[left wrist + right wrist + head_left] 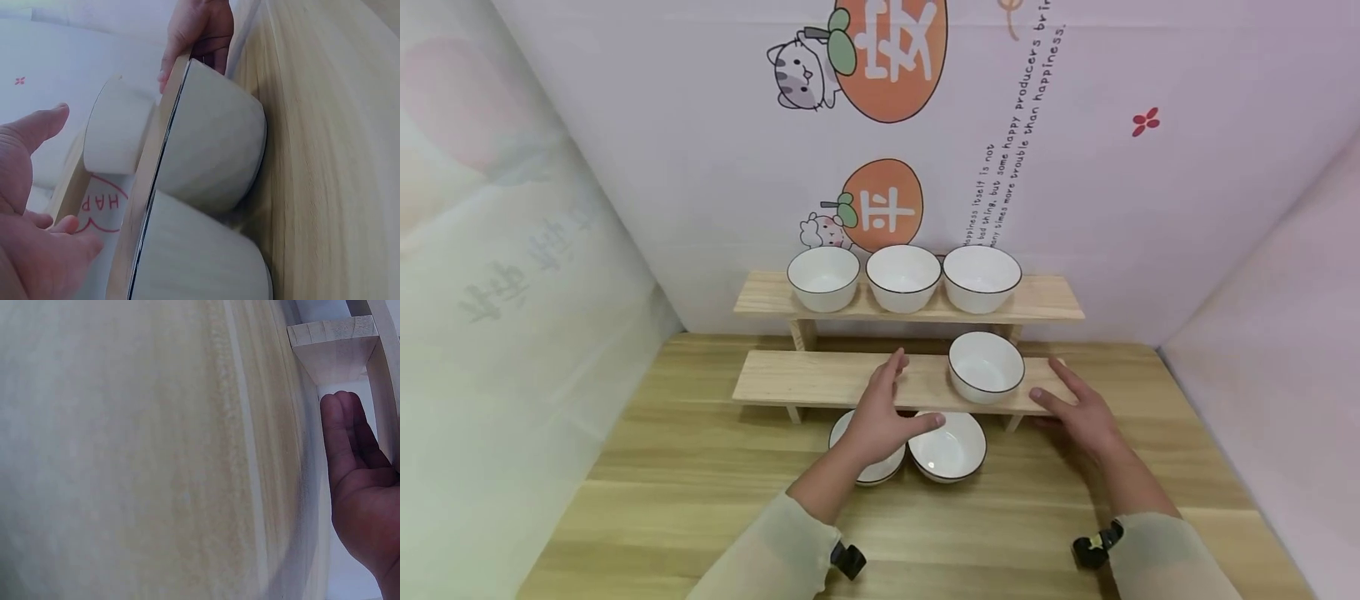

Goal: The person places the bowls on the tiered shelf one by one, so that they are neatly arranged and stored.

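My left hand (880,421), thumb and fingers spread apart, is over the front of the lower wooden shelf (820,379), left of a white dark-rimmed bowl (987,367). Nothing is in its grasp; the left wrist view shows its fingers (37,128) apart from the bowl (119,128). At the shelf's right end, my right hand (1084,414) holds the board, thumb on top and other fingers underneath. The right wrist view has those fingers (337,428) extended below the board, near a support leg (334,344). Two more bowls (947,446) stand on the table before the shelf, one partly hidden by my left hand.
Three matching bowls (903,279) line the upper shelf (1048,297) behind. The two-level wooden rack stands on a wood-grain table (700,467). A printed cloth backdrop (700,167) rises behind, with pale cloth walls on both sides.
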The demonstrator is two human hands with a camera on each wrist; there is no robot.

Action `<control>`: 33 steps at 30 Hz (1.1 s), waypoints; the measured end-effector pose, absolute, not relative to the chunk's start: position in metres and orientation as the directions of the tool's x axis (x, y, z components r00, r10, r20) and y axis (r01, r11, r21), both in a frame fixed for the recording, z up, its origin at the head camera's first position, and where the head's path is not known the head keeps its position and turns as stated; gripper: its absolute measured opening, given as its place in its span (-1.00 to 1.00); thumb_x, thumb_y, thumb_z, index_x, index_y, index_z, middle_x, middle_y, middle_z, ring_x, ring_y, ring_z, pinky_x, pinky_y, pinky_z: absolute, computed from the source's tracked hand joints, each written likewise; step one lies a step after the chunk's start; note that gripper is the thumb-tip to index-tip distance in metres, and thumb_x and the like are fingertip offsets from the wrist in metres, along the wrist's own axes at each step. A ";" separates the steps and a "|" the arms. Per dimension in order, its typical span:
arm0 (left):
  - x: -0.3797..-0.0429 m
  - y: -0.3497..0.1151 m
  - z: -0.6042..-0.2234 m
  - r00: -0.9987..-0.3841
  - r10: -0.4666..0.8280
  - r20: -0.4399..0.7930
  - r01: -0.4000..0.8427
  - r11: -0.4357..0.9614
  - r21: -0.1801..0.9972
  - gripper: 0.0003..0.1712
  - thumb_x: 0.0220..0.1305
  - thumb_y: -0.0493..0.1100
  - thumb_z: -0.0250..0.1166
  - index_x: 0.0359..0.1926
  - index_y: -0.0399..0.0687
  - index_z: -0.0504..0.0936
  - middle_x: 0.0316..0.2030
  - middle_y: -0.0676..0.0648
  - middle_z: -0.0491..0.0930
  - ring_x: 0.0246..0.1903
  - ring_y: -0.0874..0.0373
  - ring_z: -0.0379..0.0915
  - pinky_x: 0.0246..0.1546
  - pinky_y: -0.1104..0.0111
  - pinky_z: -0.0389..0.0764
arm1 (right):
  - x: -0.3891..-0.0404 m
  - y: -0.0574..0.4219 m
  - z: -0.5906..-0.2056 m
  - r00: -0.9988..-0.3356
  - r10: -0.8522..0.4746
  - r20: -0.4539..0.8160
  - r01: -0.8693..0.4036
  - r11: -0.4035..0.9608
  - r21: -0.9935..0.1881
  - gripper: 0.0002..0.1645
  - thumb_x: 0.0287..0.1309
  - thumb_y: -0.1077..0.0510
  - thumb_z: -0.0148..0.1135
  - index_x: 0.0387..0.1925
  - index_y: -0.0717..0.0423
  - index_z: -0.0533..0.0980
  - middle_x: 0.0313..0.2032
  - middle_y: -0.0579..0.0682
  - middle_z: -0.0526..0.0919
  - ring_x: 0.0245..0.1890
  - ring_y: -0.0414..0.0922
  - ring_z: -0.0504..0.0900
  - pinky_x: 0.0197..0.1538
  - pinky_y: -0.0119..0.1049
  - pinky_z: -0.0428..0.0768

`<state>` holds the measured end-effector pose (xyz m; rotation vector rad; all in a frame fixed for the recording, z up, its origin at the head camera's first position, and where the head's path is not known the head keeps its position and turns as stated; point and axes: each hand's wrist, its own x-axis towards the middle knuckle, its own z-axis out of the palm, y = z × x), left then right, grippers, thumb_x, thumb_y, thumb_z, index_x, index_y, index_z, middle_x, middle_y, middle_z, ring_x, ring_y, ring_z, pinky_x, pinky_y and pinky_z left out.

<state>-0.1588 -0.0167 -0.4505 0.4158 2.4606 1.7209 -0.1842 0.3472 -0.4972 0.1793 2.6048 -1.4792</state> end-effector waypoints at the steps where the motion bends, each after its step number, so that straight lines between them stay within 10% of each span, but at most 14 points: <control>1: -0.158 -0.019 -0.451 -0.955 0.287 0.072 0.164 0.311 0.936 0.34 0.07 0.16 0.63 0.67 0.10 -0.03 0.57 0.06 0.12 0.54 0.07 0.07 0.48 0.15 0.25 | -0.184 0.348 -0.497 -0.983 0.035 -0.183 0.175 0.507 -0.844 0.15 0.27 -0.41 0.32 0.67 -0.39 -0.11 0.64 0.21 -0.18 0.59 0.34 -0.13 0.51 0.33 0.01; 33: -0.128 -0.096 -0.478 -0.973 0.190 0.134 0.187 0.292 0.938 -0.10 0.07 -0.01 0.66 0.39 -0.10 0.46 0.29 0.02 0.47 0.32 0.10 0.38 0.43 0.32 0.32 | -0.183 0.346 -0.498 -0.976 0.024 -0.218 0.206 0.446 -0.871 0.18 0.26 -0.40 0.33 0.66 -0.45 -0.17 0.64 0.24 -0.22 0.53 0.30 0.10 0.49 0.22 0.17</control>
